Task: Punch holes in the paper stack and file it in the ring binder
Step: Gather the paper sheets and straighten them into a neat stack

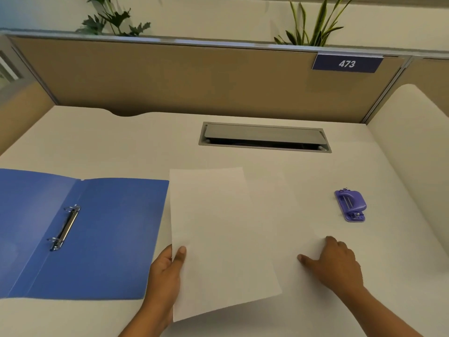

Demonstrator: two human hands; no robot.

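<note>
L hand [165,276] pinches paper stack [218,239] beside open ring binder [109,239]

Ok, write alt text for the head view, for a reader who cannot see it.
A left hand pinches the left edge of a white paper stack above a white desk, while the right hand rests on the desk beside it. An open blue ring binder lies to the left, a purple hole punch to the right.

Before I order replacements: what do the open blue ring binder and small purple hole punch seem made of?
Open blue ring binder: probably thin plastic, covers faintly sheened; ring mechanism shiny metal. Small purple hole punch: likely glossy plastic, judging by highlights; painted metal possible.
</note>
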